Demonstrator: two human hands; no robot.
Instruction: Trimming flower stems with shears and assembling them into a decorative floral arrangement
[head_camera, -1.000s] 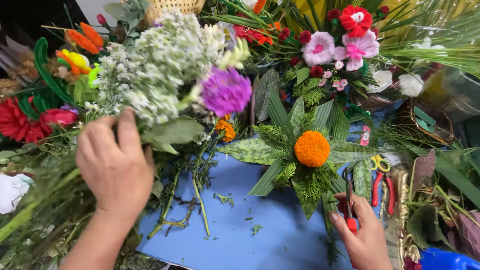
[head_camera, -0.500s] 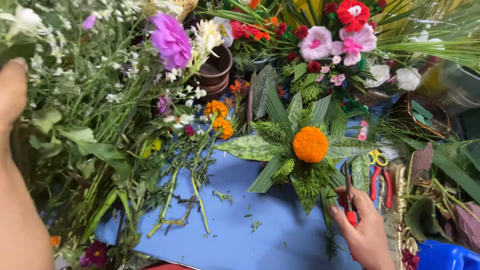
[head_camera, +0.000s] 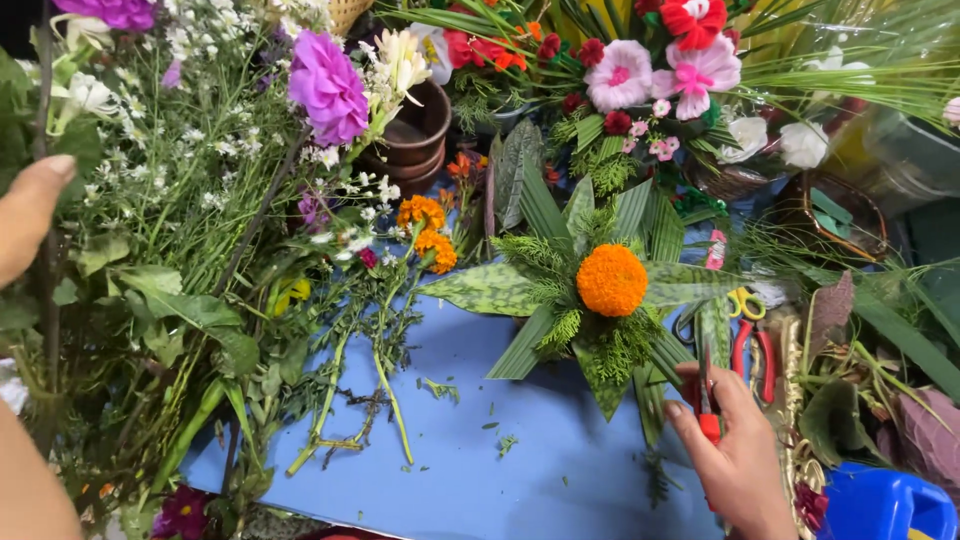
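My left hand (head_camera: 25, 215) is at the left edge, closed around the stems of a tall bunch of small white flowers (head_camera: 190, 150) with purple blooms (head_camera: 328, 85), held upright close to the camera. My right hand (head_camera: 735, 455) rests at the lower right, gripping a red-handled cutter (head_camera: 708, 405) whose blades point up at a leaf rosette (head_camera: 490, 290). An orange marigold (head_camera: 611, 280) sits in the middle of that rosette, on the blue table (head_camera: 480, 480).
Cut stems (head_camera: 340, 400) and small orange marigolds (head_camera: 425, 230) lie left of the rosette. Brown clay pots (head_camera: 415, 130) stand behind. Pink and red flowers (head_camera: 650, 70) fill the back. Red-and-yellow scissors (head_camera: 750, 325) lie right; a blue container (head_camera: 880, 505) is at the corner.
My left hand has lifted the flower bunch up and to the left, nearer the camera, uncovering the cut stems and clay pots. My right hand stays by the rosette with the cutter.
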